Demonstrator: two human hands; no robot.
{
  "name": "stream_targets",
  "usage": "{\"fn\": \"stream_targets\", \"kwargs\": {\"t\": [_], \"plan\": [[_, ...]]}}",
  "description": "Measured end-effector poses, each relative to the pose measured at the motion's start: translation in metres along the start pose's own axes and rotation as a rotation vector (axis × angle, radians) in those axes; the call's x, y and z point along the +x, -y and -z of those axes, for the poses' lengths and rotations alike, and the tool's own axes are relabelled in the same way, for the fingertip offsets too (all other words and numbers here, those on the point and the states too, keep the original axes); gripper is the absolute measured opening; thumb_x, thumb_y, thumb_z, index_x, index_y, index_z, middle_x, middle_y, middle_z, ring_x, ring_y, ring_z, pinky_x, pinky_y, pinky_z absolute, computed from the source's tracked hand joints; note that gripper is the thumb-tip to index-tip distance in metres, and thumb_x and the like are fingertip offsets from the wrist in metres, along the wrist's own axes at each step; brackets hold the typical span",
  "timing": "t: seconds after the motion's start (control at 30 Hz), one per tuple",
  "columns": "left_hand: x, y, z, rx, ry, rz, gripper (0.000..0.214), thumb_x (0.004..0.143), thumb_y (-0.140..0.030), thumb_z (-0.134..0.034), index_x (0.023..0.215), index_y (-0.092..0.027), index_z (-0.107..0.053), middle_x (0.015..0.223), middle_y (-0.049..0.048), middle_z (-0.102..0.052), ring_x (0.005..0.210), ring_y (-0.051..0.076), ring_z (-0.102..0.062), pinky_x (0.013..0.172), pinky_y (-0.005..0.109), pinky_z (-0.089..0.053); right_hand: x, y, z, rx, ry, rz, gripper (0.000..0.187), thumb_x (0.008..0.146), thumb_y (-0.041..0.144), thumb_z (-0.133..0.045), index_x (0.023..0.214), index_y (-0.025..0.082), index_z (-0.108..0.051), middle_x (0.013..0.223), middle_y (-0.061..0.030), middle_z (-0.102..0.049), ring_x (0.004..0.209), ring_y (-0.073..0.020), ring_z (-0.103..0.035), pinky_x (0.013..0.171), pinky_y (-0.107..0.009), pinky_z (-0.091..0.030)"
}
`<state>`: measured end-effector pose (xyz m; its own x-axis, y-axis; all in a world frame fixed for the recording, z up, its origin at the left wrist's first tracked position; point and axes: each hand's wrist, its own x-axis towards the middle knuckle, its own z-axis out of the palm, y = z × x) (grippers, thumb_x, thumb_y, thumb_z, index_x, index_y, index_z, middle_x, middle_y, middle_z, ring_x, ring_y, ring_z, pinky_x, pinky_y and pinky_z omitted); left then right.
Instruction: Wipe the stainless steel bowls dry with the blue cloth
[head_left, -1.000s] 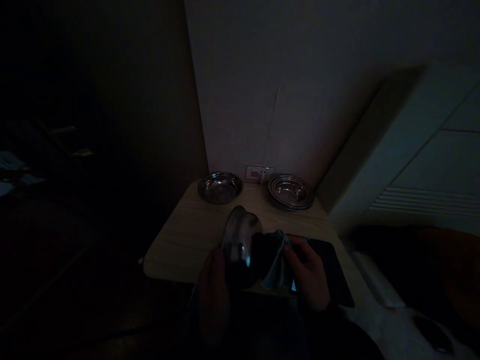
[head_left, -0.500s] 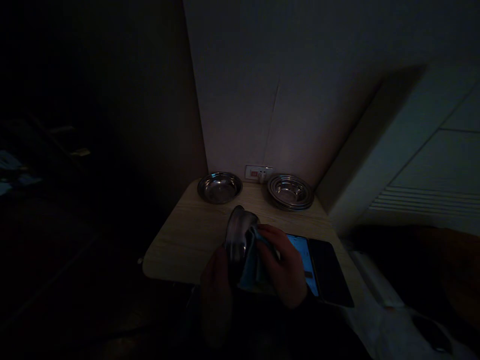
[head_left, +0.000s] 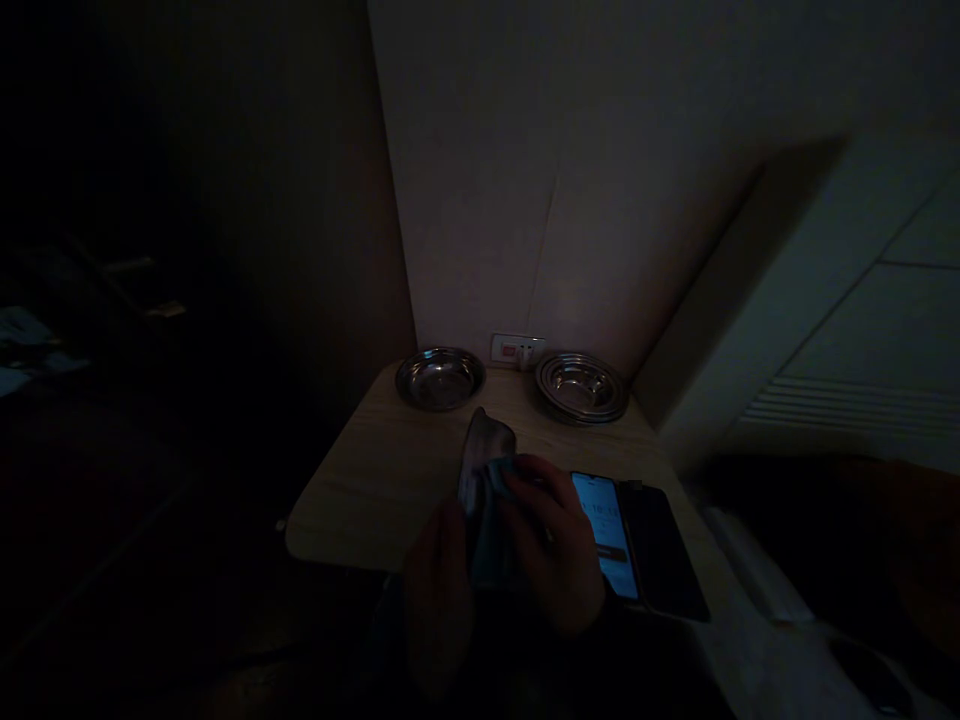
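Observation:
A shiny metal bowl [head_left: 489,440] is held tilted on its side above the near part of the table. My left hand [head_left: 437,575] grips its lower left rim, fingers closed on it. Against the bowl's outer side, my right hand [head_left: 553,535] presses a blue-green cloth [head_left: 491,530], which hangs down below the fingers. The lower part of the bowl is hidden by the cloth, the hands and the dark.
On the small wooden table [head_left: 352,490] stand a metal dish [head_left: 441,380] at the back left and a stack of metal bowls [head_left: 581,388] at the back right. A lit phone [head_left: 606,535] in an open cover lies at right. Behind is a wall socket [head_left: 517,349].
My right hand has moved slightly left with the cloth, over more of the bowl's side. The bowl has turned a little, and more of the phone screen shows.

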<state>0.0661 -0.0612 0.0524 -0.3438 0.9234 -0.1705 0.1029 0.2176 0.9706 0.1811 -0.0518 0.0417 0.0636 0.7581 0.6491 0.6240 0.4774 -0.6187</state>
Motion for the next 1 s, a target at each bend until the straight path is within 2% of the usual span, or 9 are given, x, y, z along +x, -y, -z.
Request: {"fn": "stream_targets", "kwargs": {"t": [0.1,0.2,0.3,0.47,0.6,0.73,0.9,1.0], "plan": [[-0.002,0.004,0.001,0.045,-0.039,-0.018,0.033,0.079,-0.041,-0.047,0.089,-0.018,-0.069,0.106,0.0112,-0.067,0.105,0.027,-0.058,0.093,0.038,-0.043,-0.004,0.006,0.003,-0.023,0.007,0.023,0.03,0.083,0.017,-0.055,0.11,0.027,-0.061,0.113,-0.0081,-0.056,0.101,-0.022,-0.054,0.083,-0.038,-0.048],[-0.006,0.012,-0.001,0.073,-0.077,-0.022,0.033,0.079,-0.041,-0.046,0.088,-0.019,-0.069,0.104,0.0114,-0.067,0.102,0.026,-0.059,0.09,0.037,-0.045,-0.01,0.01,0.007,-0.067,0.035,0.082,0.031,0.08,0.015,-0.057,0.109,0.027,-0.061,0.11,-0.008,-0.056,0.101,-0.0225,-0.052,0.08,-0.038,-0.048],[-0.009,0.021,-0.006,0.083,-0.067,-0.027,0.032,0.078,-0.042,-0.048,0.09,-0.021,-0.068,0.105,0.0095,-0.067,0.103,0.024,-0.059,0.089,0.035,-0.046,0.003,0.011,0.009,-0.047,0.045,0.028,0.026,0.079,0.016,-0.058,0.103,0.025,-0.064,0.105,-0.0077,-0.057,0.098,-0.0222,-0.053,0.079,-0.038,-0.048],[-0.007,0.026,-0.008,0.107,-0.097,-0.012,0.036,0.079,-0.043,-0.045,0.096,-0.02,-0.066,0.106,0.0103,-0.067,0.1,0.026,-0.06,0.087,0.039,-0.046,0.03,0.009,0.007,0.021,0.072,-0.07,0.015,0.078,0.018,-0.06,0.09,0.023,-0.066,0.097,-0.0058,-0.059,0.094,-0.0212,-0.054,0.083,-0.038,-0.046],[-0.007,0.029,-0.007,0.118,-0.116,-0.068,0.025,0.072,-0.041,-0.055,0.082,-0.022,-0.068,0.103,0.0084,-0.068,0.106,0.026,-0.056,0.093,0.035,-0.043,0.026,0.009,0.007,0.04,0.074,-0.043,0.023,0.076,0.013,-0.059,0.096,0.024,-0.065,0.105,-0.006,-0.057,0.1,-0.0209,-0.052,0.084,-0.036,-0.045],[-0.01,0.028,-0.01,0.109,-0.152,-0.026,0.033,0.076,-0.045,-0.047,0.089,-0.021,-0.066,0.1,0.0099,-0.068,0.099,0.027,-0.06,0.086,0.037,-0.047,0.029,0.006,0.007,0.084,0.04,-0.101,0.009,0.077,0.016,-0.058,0.082,0.021,-0.063,0.092,-0.0051,-0.059,0.091,-0.0201,-0.054,0.082,-0.036,-0.044],[-0.012,0.025,-0.01,0.072,-0.122,-0.023,0.032,0.076,-0.047,-0.049,0.084,-0.022,-0.067,0.099,0.0089,-0.069,0.099,0.026,-0.06,0.087,0.035,-0.047,0.022,0.011,0.008,0.104,0.091,-0.099,0.02,0.074,0.011,-0.058,0.089,0.023,-0.062,0.105,-0.0053,-0.056,0.101,-0.02,-0.051,0.085,-0.034,-0.043],[-0.012,0.026,-0.012,0.064,-0.131,-0.011,0.033,0.076,-0.046,-0.048,0.089,-0.021,-0.067,0.102,0.0084,-0.068,0.098,0.025,-0.06,0.084,0.034,-0.048,0.027,0.007,0.008,0.126,0.088,-0.117,0.012,0.074,0.014,-0.059,0.083,0.022,-0.062,0.097,-0.0049,-0.059,0.095,-0.0199,-0.054,0.084,-0.035,-0.043]]}}
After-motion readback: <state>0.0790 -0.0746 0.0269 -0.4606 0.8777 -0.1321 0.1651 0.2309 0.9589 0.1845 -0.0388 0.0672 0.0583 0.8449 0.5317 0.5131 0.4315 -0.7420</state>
